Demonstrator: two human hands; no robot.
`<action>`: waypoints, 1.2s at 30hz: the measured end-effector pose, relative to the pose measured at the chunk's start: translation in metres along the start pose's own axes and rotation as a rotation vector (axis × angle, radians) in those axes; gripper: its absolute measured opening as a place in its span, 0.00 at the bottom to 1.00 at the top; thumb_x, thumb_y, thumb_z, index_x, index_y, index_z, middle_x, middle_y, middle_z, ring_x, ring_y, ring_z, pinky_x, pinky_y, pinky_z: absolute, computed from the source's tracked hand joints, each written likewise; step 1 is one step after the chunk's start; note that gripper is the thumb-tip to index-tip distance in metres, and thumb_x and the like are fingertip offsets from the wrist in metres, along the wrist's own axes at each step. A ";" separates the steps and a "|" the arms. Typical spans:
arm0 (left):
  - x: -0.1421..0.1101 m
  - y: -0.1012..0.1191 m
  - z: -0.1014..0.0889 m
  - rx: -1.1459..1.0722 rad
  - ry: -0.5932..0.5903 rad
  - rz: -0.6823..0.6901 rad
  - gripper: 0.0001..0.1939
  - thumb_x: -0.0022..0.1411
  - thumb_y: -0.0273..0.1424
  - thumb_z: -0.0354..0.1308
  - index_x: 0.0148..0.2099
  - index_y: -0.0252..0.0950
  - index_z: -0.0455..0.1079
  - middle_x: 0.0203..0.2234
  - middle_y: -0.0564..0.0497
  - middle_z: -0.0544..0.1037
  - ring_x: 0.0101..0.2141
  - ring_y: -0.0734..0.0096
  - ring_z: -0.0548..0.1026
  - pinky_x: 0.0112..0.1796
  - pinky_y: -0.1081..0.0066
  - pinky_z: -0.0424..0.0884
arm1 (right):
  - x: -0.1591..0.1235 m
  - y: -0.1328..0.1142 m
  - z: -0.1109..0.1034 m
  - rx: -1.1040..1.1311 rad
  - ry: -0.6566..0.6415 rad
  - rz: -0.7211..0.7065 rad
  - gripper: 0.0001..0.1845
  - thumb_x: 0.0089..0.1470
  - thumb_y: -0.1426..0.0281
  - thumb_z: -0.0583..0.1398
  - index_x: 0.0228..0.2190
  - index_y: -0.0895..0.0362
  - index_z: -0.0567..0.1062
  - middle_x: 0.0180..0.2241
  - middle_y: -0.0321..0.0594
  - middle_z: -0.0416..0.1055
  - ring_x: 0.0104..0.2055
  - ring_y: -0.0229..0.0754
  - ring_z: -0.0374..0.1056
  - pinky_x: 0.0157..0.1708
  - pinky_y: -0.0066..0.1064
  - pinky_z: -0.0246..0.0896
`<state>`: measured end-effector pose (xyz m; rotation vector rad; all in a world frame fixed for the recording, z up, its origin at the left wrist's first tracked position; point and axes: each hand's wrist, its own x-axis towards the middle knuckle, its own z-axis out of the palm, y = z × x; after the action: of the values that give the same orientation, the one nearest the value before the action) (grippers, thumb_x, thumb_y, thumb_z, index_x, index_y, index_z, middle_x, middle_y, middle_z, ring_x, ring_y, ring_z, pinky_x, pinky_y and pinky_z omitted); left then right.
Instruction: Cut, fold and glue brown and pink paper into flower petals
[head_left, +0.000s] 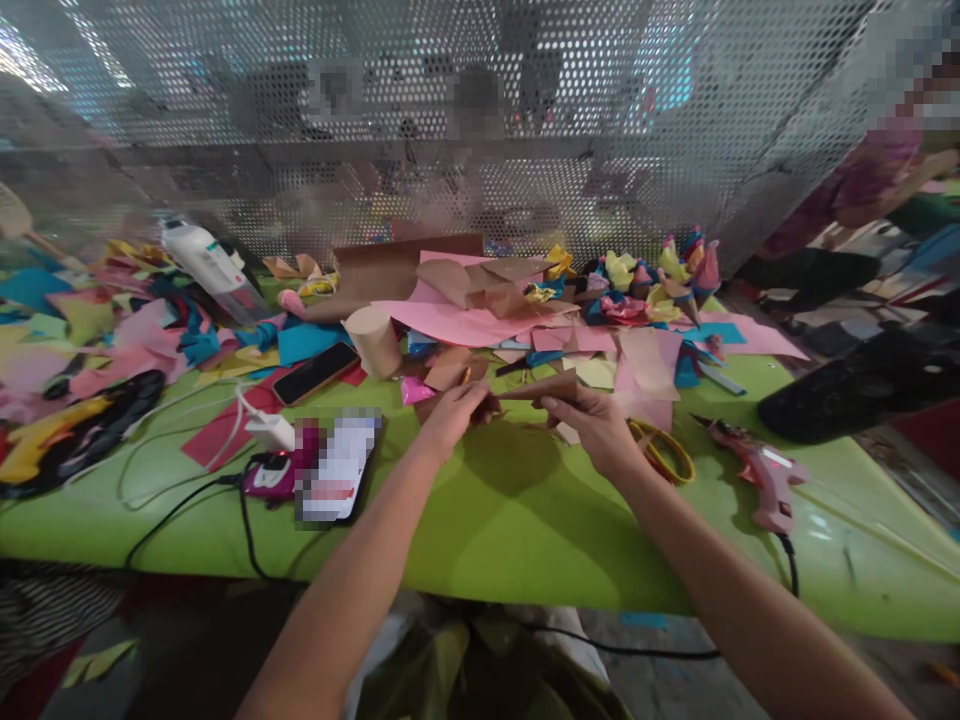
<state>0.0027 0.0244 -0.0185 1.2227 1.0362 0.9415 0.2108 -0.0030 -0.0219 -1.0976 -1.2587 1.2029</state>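
A folded piece of brown paper [546, 386] is pinched between the thumb and fingers of my right hand [596, 430], held over the green table. My left hand [456, 415] is closed by the paper's left end, fingertips pressed together. A small orange tip [467, 375] shows beside its knuckles; whether this hand grips that or the paper's corner is hidden. Behind my left hand lie brown paper pieces [454, 366] and a bright pink scrap [417, 391]. Right of my right hand is a yellow tape roll [671, 455].
A pink glue gun [776, 485] lies at right near a black cylinder [847, 385]. At left are a lit phone [341, 470], a dark phone [315, 374], a purple power adapter [270, 478] with cables, a cardboard tube [373, 342] and a bottle [214, 268]. Coloured paper lines the back.
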 end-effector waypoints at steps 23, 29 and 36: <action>-0.006 0.001 -0.001 0.474 0.127 0.470 0.08 0.66 0.35 0.57 0.37 0.36 0.73 0.30 0.52 0.78 0.31 0.69 0.75 0.32 0.73 0.69 | 0.003 0.000 0.008 0.297 0.040 0.213 0.22 0.35 0.53 0.75 0.29 0.55 0.84 0.25 0.37 0.77 0.20 0.32 0.59 0.20 0.27 0.53; -0.007 0.001 -0.001 0.681 0.206 0.577 0.07 0.67 0.31 0.57 0.37 0.37 0.74 0.30 0.50 0.78 0.34 0.65 0.76 0.39 0.69 0.72 | 0.003 0.003 0.008 0.335 0.054 0.241 0.23 0.36 0.52 0.75 0.29 0.57 0.83 0.25 0.37 0.77 0.19 0.31 0.59 0.20 0.27 0.53; -0.011 0.005 0.001 0.870 0.209 0.772 0.05 0.68 0.29 0.57 0.40 0.38 0.74 0.31 0.49 0.79 0.34 0.64 0.77 0.43 0.65 0.74 | 0.006 0.009 0.006 0.386 0.082 0.287 0.24 0.34 0.52 0.76 0.26 0.56 0.80 0.23 0.36 0.77 0.18 0.30 0.59 0.17 0.25 0.51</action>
<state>0.0005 0.0143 -0.0127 2.3973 1.2035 1.2605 0.2042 0.0032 -0.0304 -1.0457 -0.7777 1.5251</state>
